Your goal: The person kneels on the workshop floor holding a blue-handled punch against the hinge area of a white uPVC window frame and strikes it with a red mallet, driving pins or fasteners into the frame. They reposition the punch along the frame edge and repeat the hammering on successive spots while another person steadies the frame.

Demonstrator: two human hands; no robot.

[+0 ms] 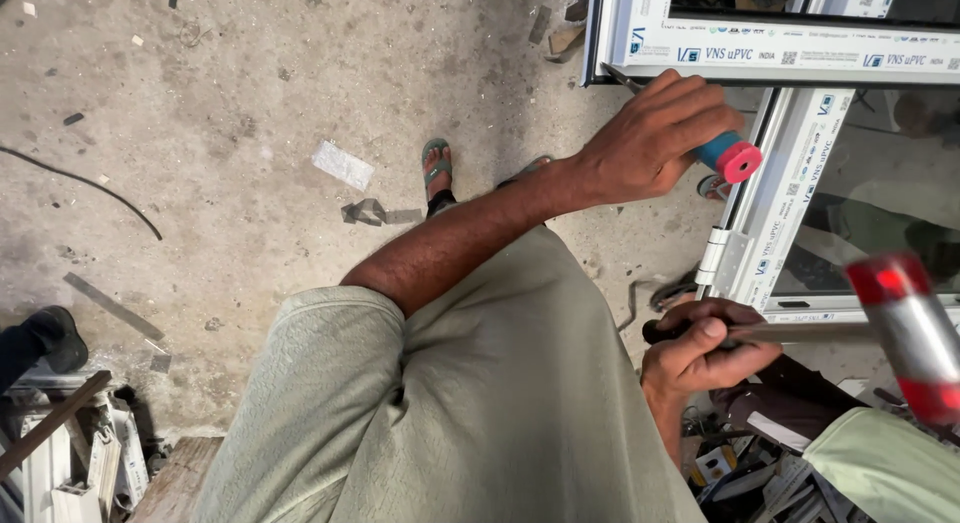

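Observation:
My left hand [650,138] reaches across my body and is closed round a chisel with a blue grip and pink end cap [732,159]. The chisel's metal blade [622,78] touches the lower edge of the white window frame [800,58] near its corner. My right hand [700,355] grips the metal handle [810,333] of a mallet. Its silver head with red bands [910,333] is blurred and hangs over the glass pane, to the right of and below the chisel.
A white hinge [722,258] sits on the upright frame bar [790,183]. My sandalled foot [436,168] stands on the concrete floor, which is strewn with scraps and a black cable [90,183]. Cut profiles [70,453] lie at the lower left beside another person's black shoe [50,335]. Tool clutter [740,463] is at the lower right.

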